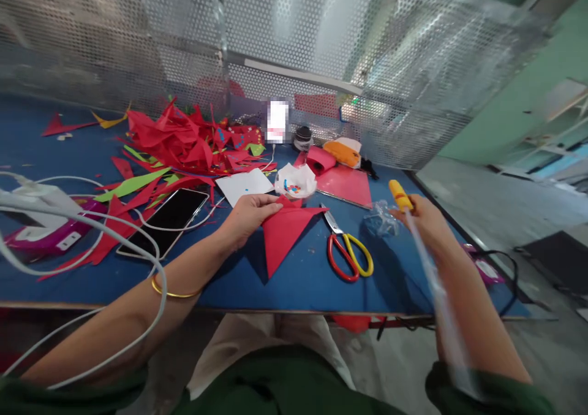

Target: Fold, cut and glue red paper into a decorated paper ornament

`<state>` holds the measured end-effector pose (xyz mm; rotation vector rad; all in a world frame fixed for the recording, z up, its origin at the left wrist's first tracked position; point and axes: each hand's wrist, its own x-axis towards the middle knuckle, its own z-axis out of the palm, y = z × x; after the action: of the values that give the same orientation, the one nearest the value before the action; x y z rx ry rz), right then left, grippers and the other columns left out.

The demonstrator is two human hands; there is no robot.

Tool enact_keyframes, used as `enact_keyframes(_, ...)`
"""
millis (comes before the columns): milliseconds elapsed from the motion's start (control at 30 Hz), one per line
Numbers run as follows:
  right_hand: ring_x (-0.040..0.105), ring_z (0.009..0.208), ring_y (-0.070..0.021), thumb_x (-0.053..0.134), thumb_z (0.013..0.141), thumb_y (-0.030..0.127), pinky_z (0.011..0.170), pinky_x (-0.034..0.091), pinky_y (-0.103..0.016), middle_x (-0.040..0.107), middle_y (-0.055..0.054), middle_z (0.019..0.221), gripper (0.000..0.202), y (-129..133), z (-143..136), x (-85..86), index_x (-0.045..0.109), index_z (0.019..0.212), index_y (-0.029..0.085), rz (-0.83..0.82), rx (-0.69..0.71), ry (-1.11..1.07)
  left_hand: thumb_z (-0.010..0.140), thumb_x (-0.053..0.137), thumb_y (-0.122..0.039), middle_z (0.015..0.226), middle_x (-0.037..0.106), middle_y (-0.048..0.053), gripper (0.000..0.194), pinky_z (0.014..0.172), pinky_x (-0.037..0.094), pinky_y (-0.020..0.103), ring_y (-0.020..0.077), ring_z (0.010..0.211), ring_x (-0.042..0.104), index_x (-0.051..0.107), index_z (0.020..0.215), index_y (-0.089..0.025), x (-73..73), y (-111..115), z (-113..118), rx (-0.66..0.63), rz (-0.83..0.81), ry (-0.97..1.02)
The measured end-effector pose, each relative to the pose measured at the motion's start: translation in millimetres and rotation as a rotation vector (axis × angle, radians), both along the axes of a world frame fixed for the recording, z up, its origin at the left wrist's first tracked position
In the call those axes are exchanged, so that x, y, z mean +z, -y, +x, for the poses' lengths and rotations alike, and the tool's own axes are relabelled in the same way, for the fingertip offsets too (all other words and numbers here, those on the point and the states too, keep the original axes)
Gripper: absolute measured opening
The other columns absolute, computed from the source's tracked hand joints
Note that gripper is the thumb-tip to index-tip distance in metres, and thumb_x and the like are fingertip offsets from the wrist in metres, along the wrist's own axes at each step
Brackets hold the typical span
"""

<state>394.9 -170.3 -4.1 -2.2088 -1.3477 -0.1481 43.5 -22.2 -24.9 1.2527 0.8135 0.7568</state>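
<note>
My left hand (250, 216) is closed on a folded red paper (287, 231), pinching its upper left edge. The paper ends in a point toward me and another to the right. My right hand (425, 219), raised over the table's right side, is wrapped round a yellow-ended tool (399, 194). A long clear rod (434, 274) trails from it toward my forearm, blurred. Scissors (342, 246) with one red and one yellow handle lie between my hands, blades partly spread. Just beyond the red paper sits a white dish (296, 182) with small coloured bits.
Red and green paper scraps (184, 136) pile up at the back left. A phone (169, 219), white cables (156, 262) and a purple power strip (59, 234) lie left. Clear plastic wrap (381, 219) is near my right hand. A perforated metal screen (294, 35) stands behind the table.
</note>
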Motion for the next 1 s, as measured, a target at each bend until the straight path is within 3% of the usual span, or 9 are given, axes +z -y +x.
enact_keyframes(33, 0.061, 0.080, -0.0246, 0.064, 0.077, 0.031, 0.067, 0.048, -0.033, 0.065, -0.010, 0.082, 0.020, 2, 10, -0.1, 0.068, 0.091, 0.017, -0.154, -0.059, 0.148, 0.067, 0.080, -0.030, 0.079, 0.078, 0.005, 0.020, 0.062, 0.050, 0.025, 0.0143, 0.065, 0.065, 0.080, 0.083, -0.018, -0.5, -1, 0, 0.003, 0.012, -0.003)
enact_keyframes(133, 0.061, 0.096, -0.0275, 0.060, 0.078, 0.022, 0.078, 0.047, -0.034, 0.066, -0.017, 0.104, 0.025, 3, 23, -2.1, 0.070, 0.099, 0.014, -0.297, -0.106, 0.272, 0.060, 0.084, -0.034, 0.077, 0.077, 0.004, 0.026, 0.059, 0.048, 0.024, 0.0144, 0.063, 0.064, 0.080, 0.080, -0.018, -2.2, -3, 0, 0.016, 0.025, 0.008)
enact_keyframes(333, 0.064, 0.096, -0.0244, 0.058, 0.081, 0.020, 0.079, 0.045, -0.032, 0.068, -0.012, 0.117, 0.029, -3, 15, -3.8, 0.073, 0.106, 0.021, -0.451, -0.057, 0.317, 0.056, 0.086, -0.035, 0.077, 0.076, 0.005, 0.034, 0.058, 0.047, 0.024, 0.0147, 0.064, 0.064, 0.079, 0.084, -0.017, -2.9, -7, 0, 0.024, 0.022, 0.048)
enact_keyframes(433, 0.065, 0.102, -0.0283, 0.055, 0.083, 0.018, 0.083, 0.046, -0.035, 0.067, -0.019, 0.120, 0.034, 0, 3, 8.1, 0.071, 0.112, 0.013, -0.484, -0.072, 0.334, 0.059, 0.084, -0.029, 0.073, 0.075, 0.004, 0.025, 0.057, 0.046, 0.022, 0.0130, 0.063, 0.062, 0.078, 0.079, -0.016, -1.4, -9, 1, 0.043, 0.006, 0.078)
enact_keyframes(567, 0.057, 0.124, -0.0342, 0.046, 0.093, 0.027, 0.100, 0.043, -0.044, 0.055, -0.025, 0.140, 0.053, 9, -43, 32.8, 0.051, 0.140, 0.006, -0.330, -0.080, 0.393, 0.070, 0.077, -0.022, 0.071, 0.072, 0.002, 0.013, 0.057, 0.044, 0.021, 0.0098, 0.061, 0.060, 0.076, 0.081, -0.015, 1.6, -13, 6, 0.037, 0.015, 0.144)
enact_keyframes(667, 0.061, 0.121, -0.0299, 0.053, 0.090, 0.029, 0.101, 0.046, -0.042, 0.065, -0.014, 0.133, 0.046, 20, -95, 45.4, 0.060, 0.135, 0.016, 0.070, 0.114, 0.344, 0.074, 0.073, -0.020, 0.068, 0.069, 0.000, 0.007, 0.056, 0.043, 0.020, 0.0083, 0.057, 0.057, 0.074, 0.078, -0.014, 2.8, -15, 10, 0.013, 0.047, 0.197)
enact_keyframes(767, 0.064, 0.119, -0.0270, 0.053, 0.093, 0.025, 0.101, 0.048, -0.040, 0.069, -0.011, 0.130, 0.045, 36, -139, 48.3, 0.059, 0.138, 0.018, 0.208, 0.330, 0.311, 0.079, 0.070, -0.018, 0.069, 0.068, 0.000, 0.007, 0.057, 0.043, 0.020, 0.0082, 0.058, 0.058, 0.074, 0.081, -0.013, 2.9, -16, 12, -0.016, 0.096, 0.211)
enact_keyframes(900, 0.073, 0.094, -0.0226, 0.052, 0.096, 0.027, 0.088, 0.054, -0.036, 0.079, -0.005, 0.096, 0.034, 68, -159, 45.9, 0.068, 0.126, 0.021, 0.253, 0.371, 0.251, 0.083, 0.067, -0.020, 0.078, 0.071, 0.002, 0.011, 0.065, 0.047, 0.023, 0.0115, 0.068, 0.064, 0.074, 0.088, -0.013, 4.3, -18, 12, -0.024, 0.162, 0.225)
enact_keyframes(1000, 0.074, 0.092, -0.0209, 0.055, 0.096, 0.029, 0.086, 0.054, -0.033, 0.079, -0.003, 0.091, 0.029, 97, -155, 45.1, 0.072, 0.120, 0.025, 0.306, 0.300, 0.186, 0.082, 0.068, -0.019, 0.081, 0.073, 0.002, 0.013, 0.066, 0.048, 0.022, 0.0122, 0.073, 0.066, 0.075, 0.091, -0.014, 5.6, -19, 11, 0.011, 0.155, 0.237)
